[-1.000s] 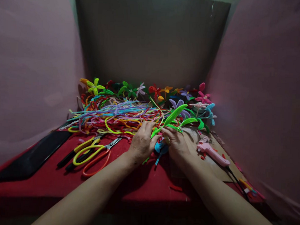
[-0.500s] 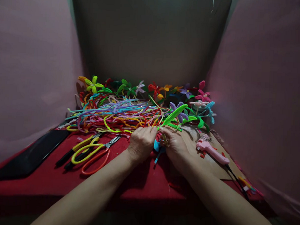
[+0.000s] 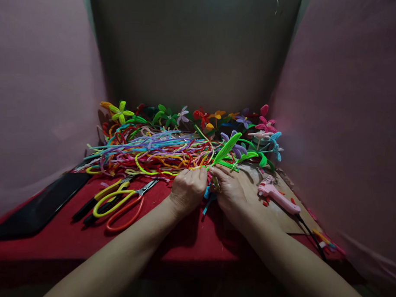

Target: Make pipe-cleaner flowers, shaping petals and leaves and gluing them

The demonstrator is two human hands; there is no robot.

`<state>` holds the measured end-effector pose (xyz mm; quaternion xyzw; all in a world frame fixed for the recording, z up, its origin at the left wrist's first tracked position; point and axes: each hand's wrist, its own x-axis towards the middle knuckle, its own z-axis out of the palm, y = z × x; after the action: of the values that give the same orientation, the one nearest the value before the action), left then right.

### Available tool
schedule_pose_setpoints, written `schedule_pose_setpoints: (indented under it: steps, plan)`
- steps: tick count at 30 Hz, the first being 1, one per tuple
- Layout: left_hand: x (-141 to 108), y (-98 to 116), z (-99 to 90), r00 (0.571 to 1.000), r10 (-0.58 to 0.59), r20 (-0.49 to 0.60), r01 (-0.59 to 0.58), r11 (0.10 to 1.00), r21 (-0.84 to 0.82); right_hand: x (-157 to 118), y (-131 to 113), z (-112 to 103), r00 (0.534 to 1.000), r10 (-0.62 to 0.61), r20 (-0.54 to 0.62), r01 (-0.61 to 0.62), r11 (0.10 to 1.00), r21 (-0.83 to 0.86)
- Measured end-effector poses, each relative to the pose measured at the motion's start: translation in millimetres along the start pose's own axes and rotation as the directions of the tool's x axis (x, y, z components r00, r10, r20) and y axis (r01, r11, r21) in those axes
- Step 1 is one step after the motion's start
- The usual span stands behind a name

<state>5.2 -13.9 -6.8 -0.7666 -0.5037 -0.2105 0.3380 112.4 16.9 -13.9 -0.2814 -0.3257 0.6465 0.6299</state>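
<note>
My left hand (image 3: 189, 188) is closed in a pinch on the lower end of a bright green pipe-cleaner leaf (image 3: 228, 148), near the middle of the table. Right beside it, my right hand (image 3: 228, 187) pinches the same leaf's base from the other side. The leaf points up and to the right. A blue pipe-cleaner piece (image 3: 206, 205) hangs below, between my hands; its upper part is hidden by the fingers. Behind the leaf stands a purple flower (image 3: 238, 151).
Loose pipe cleaners (image 3: 159, 147) lie heaped behind my hands, with finished flowers (image 3: 201, 117) along the back. Scissors (image 3: 122, 210), pliers (image 3: 100, 199) and a black slab (image 3: 42, 206) are at left. A pink glue gun (image 3: 279, 199) rests on a board (image 3: 281, 220) at right.
The green leaf has tilted slightly more upright, its tip shifting left. Both hands keep their pinch at its base. The whole view has shifted a little.
</note>
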Motion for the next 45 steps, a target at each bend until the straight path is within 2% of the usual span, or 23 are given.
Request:
schedule_pose_setpoints:
  steps: [6,10,15,18,23,25,27,29,30,33,36,39,40,42,44,45]
  plan:
    - [-0.7,-0.6,5.2,0.998,-0.047,0.031,0.049,0.997,-0.068,-2.7,-4.7,4.3,0.999,-0.002,-0.045,0.001,1.0,-0.01]
    - [-0.9,-5.0,9.4,0.987,-0.145,0.067,0.158,0.948,-0.277,-3.9,-5.6,2.5,0.996,0.039,0.076,-0.034,0.998,-0.059]
    - [-1.1,-8.7,9.0,0.957,-0.289,0.036,0.264,0.805,-0.531,-4.1,-7.8,2.3,0.97,0.04,0.238,-0.006,0.99,-0.143]
    - [-0.9,-9.0,8.5,0.95,-0.313,0.003,0.256,0.77,-0.584,-4.2,-9.4,3.1,0.963,0.036,0.268,0.004,0.989,-0.148]
    - [-1.3,-11.3,9.2,0.949,-0.313,-0.045,0.226,0.772,-0.594,-2.7,-8.8,0.8,0.967,0.061,0.247,-0.018,0.984,-0.175]
    - [-1.6,-11.8,8.4,0.946,-0.321,-0.038,0.234,0.76,-0.606,-2.0,-8.7,-0.7,0.964,0.07,0.257,-0.017,0.979,-0.201]
    - [-1.3,-11.3,6.6,0.935,-0.355,0.009,0.275,0.709,-0.65,-1.3,-9.7,-2.4,0.965,0.078,0.25,-0.018,0.972,-0.235]
    - [0.1,-10.1,3.7,0.909,-0.401,0.112,0.347,0.582,-0.735,-0.4,-11.9,-4.1,0.964,0.069,0.257,0.005,0.961,-0.276]
    - [1.3,-9.5,2.0,0.889,-0.418,0.186,0.391,0.481,-0.785,0.3,-13.3,-4.9,0.959,0.073,0.274,0.011,0.956,-0.292]
    - [5.6,-9.8,-3.5,0.813,-0.388,0.434,0.504,0.095,-0.859,3.2,-16.7,-6.5,0.942,0.118,0.314,-0.016,0.951,-0.31]
    - [8.3,-14.2,-6.7,0.766,-0.244,0.595,0.546,-0.241,-0.802,6.3,-18.0,-7.3,0.933,0.19,0.304,-0.104,0.955,-0.278]
    - [8.1,-20.6,-6.9,0.772,-0.007,0.635,0.548,-0.498,-0.672,7.7,-18.2,-8.3,0.904,0.246,0.351,-0.161,0.954,-0.254]
    - [7.9,-22.2,-6.9,0.774,0.065,0.629,0.552,-0.555,-0.622,7.8,-18.1,-8.7,0.902,0.232,0.365,-0.142,0.956,-0.256]
    - [8.1,-24.0,-7.4,0.776,0.15,0.613,0.56,-0.611,-0.56,7.4,-17.4,-9.1,0.916,0.156,0.37,-0.059,0.964,-0.261]
    - [9.0,-23.0,-8.7,0.781,0.126,0.612,0.558,-0.582,-0.591,7.0,-15.8,-9.2,0.931,0.064,0.359,0.031,0.967,-0.254]
    - [9.4,-21.5,-9.4,0.787,0.074,0.613,0.555,-0.519,-0.65,6.9,-14.5,-9.1,0.936,0.03,0.351,0.06,0.968,-0.244]
